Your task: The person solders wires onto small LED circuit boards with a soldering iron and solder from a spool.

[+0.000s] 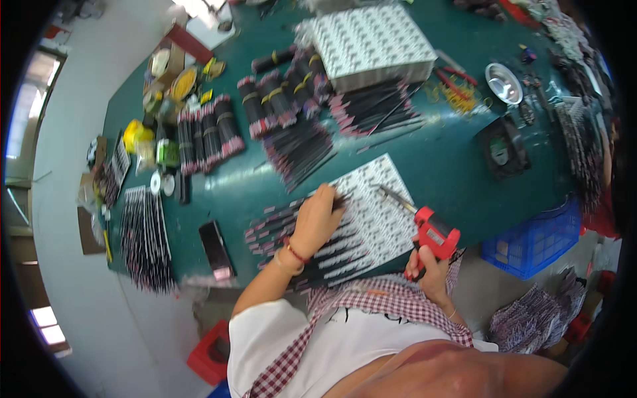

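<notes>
My right hand [430,266] grips a red soldering gun [436,233] by its handle. Its long metal tip points up and left, over the white patterned board [381,172]. My left hand [318,222] is above the left side of that board, fingers bent and pressed together around the end of a thin black wire [340,199]. Beneath and beside this hand, a row of black wires with pink ends [332,262] lies across the board, ends sticking out to the left. My palm hides part of the row.
Tied wire bundles [206,136] and a loose wire pile [298,149] lie beyond my hands. At the back is a white patterned box [371,43]. A phone [215,249] lies left, a small black fan [503,147] and metal bowl [503,85] right. A blue crate [534,242] stands below the table edge.
</notes>
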`<state>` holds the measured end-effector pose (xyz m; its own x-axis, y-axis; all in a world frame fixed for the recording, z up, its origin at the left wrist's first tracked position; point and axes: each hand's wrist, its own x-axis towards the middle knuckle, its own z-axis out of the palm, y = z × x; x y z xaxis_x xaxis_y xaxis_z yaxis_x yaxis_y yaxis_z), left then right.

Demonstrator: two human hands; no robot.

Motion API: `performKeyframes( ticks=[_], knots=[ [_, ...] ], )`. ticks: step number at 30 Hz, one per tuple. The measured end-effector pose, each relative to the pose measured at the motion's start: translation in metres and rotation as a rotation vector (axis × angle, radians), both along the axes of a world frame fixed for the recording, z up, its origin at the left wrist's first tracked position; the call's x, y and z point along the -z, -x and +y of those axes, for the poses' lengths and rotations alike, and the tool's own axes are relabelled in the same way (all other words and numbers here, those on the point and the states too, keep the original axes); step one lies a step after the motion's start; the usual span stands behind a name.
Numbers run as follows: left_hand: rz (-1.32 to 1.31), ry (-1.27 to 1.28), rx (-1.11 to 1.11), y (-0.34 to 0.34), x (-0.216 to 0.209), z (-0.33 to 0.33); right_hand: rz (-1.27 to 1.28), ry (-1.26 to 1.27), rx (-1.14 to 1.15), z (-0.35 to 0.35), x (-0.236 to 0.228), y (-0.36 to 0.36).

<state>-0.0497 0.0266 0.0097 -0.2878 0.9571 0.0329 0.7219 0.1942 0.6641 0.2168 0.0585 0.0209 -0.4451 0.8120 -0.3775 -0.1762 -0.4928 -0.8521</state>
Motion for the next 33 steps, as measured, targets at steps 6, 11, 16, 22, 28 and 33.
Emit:
performKeyframes(
  ticks=[6,11,16,22,28,33],
  knots=[
    [-0.031,0.006,-0.055,-0.003,-0.01,-0.008,0.018,-0.002,0.004,-0.001,-0.001,-0.003],
    [-0.016,-0.059,-0.065,-0.008,-0.029,-0.022,0.131,0.017,0.076,0.002,-0.003,-0.004],
    [0.023,-0.058,-0.104,-0.012,-0.038,-0.039,0.188,0.056,0.113,0.004,-0.002,-0.007],
    [0.022,-0.14,-0.29,-0.038,-0.042,-0.038,0.25,0.034,0.076,0.003,0.003,-0.01],
    [-0.028,-0.185,-0.21,-0.055,-0.05,-0.019,0.371,0.026,0.11,0.006,0.002,-0.013],
    [0.006,-0.207,-0.178,-0.057,-0.051,-0.018,0.385,0.008,0.146,0.005,0.003,-0.024]
  ],
)
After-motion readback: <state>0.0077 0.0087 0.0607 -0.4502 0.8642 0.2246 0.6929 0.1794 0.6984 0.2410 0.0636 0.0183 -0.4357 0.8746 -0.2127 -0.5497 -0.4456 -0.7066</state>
